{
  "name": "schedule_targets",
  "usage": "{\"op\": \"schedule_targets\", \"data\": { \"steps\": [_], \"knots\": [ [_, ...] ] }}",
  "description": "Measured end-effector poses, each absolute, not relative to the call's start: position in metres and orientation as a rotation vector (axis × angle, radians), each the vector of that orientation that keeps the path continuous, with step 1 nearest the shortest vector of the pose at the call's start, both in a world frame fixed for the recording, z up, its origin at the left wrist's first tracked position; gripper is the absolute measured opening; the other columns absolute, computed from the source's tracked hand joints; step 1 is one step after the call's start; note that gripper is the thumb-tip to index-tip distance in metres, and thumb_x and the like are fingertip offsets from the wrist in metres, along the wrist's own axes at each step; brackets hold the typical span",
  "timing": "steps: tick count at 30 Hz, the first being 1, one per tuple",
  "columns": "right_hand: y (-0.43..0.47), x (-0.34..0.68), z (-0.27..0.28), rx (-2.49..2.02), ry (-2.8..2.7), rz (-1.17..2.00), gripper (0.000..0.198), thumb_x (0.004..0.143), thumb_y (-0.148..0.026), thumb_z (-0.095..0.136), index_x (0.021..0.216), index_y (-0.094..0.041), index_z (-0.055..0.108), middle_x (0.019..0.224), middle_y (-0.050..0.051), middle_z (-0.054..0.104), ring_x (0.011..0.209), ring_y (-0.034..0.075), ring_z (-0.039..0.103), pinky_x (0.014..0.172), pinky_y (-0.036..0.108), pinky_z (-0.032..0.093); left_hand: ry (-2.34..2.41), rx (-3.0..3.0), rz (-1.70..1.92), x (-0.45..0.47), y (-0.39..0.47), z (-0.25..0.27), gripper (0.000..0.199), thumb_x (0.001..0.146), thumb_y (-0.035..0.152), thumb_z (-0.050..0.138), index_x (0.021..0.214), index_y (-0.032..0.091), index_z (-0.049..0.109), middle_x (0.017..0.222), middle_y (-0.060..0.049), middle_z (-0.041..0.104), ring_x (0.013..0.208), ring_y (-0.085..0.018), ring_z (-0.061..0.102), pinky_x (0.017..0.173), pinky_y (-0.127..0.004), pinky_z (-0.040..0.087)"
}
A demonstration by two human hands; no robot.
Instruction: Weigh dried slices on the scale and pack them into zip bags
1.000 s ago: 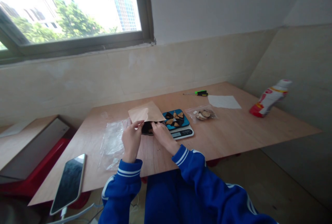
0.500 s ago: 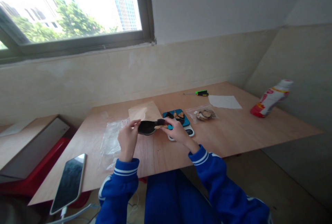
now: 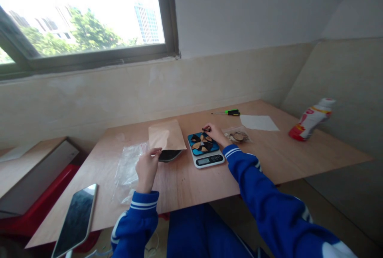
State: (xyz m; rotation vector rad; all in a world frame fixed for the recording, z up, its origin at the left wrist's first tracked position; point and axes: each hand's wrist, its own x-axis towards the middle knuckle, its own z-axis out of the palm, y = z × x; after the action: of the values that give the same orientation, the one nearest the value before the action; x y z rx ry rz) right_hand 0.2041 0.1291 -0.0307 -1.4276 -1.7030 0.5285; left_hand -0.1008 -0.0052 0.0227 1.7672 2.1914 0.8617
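My left hand (image 3: 149,166) pinches the mouth edge of a brown paper bag (image 3: 166,134), which lies on the table with its dark inside showing toward me. To the right stands a white kitchen scale (image 3: 209,161) with a blue platform and a lit display. Several dark and tan dried slices (image 3: 202,143) are spread on the platform. My right hand (image 3: 216,133) is over the platform's far right corner, fingers closed on a small dark dried slice (image 3: 206,129). Its fingertips partly hide that piece.
A clear bag of dried slices (image 3: 238,135) lies right of the scale. Behind are a screwdriver (image 3: 229,112) and white paper (image 3: 259,123). A bottle (image 3: 311,120) stands at right. Clear plastic bags (image 3: 128,172) and a phone with a cable (image 3: 76,220) lie left.
My right hand has moved from the paper bag's mouth to the far side of the scale with a dark dried slice. My left hand still holds the bag, now lower and flatter.
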Motion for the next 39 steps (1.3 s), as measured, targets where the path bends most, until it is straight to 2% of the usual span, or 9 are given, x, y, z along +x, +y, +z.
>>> {"op": "schedule_targets", "data": {
  "steps": [5,8,12,17,24,29,34,39],
  "knots": [
    [0.131,0.207,-0.036,-1.372,-1.785,0.703,0.018,0.074,-0.010,0.062,0.091,-0.009,0.067,0.095,0.012,0.072,0.086,0.016,0.067,0.077,0.027,0.052,2.213,1.767,0.832,-0.106,-0.005,0.020,0.027,0.085,0.037,0.051,0.099,0.031,0.073,0.082,-0.001,0.074,0.082,-0.023,0.067,0.060,-0.027,0.039],
    [0.123,0.213,-0.034,-1.353,-1.821,0.753,0.021,0.081,-0.023,0.062,0.096,-0.009,0.068,0.103,0.014,0.071,0.092,0.018,0.067,0.081,0.027,0.052,2.218,1.775,0.815,-0.107,-0.006,0.021,0.027,0.085,0.037,0.050,0.099,0.031,0.073,0.088,-0.002,0.075,0.085,-0.024,0.067,0.060,-0.027,0.039],
    [0.112,0.219,-0.027,-1.370,-1.851,0.764,0.036,0.093,-0.037,0.046,0.101,-0.011,0.069,0.105,0.013,0.071,0.097,0.020,0.066,0.087,0.031,0.050,2.210,1.788,0.796,-0.105,-0.005,0.020,0.028,0.085,0.037,0.050,0.100,0.031,0.073,0.083,-0.002,0.075,0.081,-0.023,0.067,0.060,-0.027,0.040],
    [0.102,0.220,-0.023,-1.419,-1.866,0.715,0.038,0.097,-0.035,0.040,0.103,-0.012,0.070,0.109,0.012,0.071,0.105,0.021,0.064,0.094,0.032,0.046,2.195,1.786,0.791,-0.104,-0.005,0.018,0.028,0.084,0.037,0.051,0.100,0.030,0.073,0.079,-0.002,0.075,0.077,-0.022,0.067,0.059,-0.027,0.040],
    [0.100,0.220,-0.020,-1.494,-1.854,0.579,0.046,0.098,-0.033,0.034,0.087,-0.011,0.073,0.092,0.014,0.074,0.090,0.021,0.068,0.087,0.031,0.047,2.198,1.807,0.805,-0.107,-0.006,0.018,0.026,0.084,0.038,0.053,0.098,0.031,0.073,0.087,-0.002,0.075,0.084,-0.023,0.068,0.061,-0.027,0.040],
    [0.098,0.222,-0.017,-1.466,-1.814,0.508,0.045,0.099,-0.033,0.031,0.092,-0.011,0.070,0.096,0.013,0.073,0.092,0.020,0.067,0.086,0.030,0.047,2.170,1.802,0.722,-0.110,-0.006,0.015,0.027,0.084,0.040,0.052,0.100,0.030,0.071,0.084,-0.003,0.074,0.084,-0.023,0.067,0.062,-0.027,0.040],
    [0.087,0.225,-0.016,-1.421,-1.788,0.488,0.045,0.098,-0.033,0.030,0.093,-0.011,0.069,0.097,0.013,0.072,0.094,0.020,0.066,0.086,0.029,0.047,2.066,1.918,0.685,-0.111,-0.005,0.008,0.024,0.086,0.036,0.050,0.098,0.027,0.069,0.101,-0.002,0.072,0.086,-0.019,0.066,0.066,-0.026,0.041],
    [0.067,0.226,-0.014,-1.382,-1.822,0.467,0.043,0.097,-0.036,0.033,0.088,-0.015,0.070,0.096,0.011,0.072,0.095,0.022,0.065,0.090,0.034,0.045,2.041,2.000,0.740,-0.110,0.002,-0.004,0.025,0.086,0.033,0.048,0.098,0.024,0.068,0.101,-0.003,0.071,0.084,-0.018,0.065,0.070,-0.026,0.043]
  ]
}}
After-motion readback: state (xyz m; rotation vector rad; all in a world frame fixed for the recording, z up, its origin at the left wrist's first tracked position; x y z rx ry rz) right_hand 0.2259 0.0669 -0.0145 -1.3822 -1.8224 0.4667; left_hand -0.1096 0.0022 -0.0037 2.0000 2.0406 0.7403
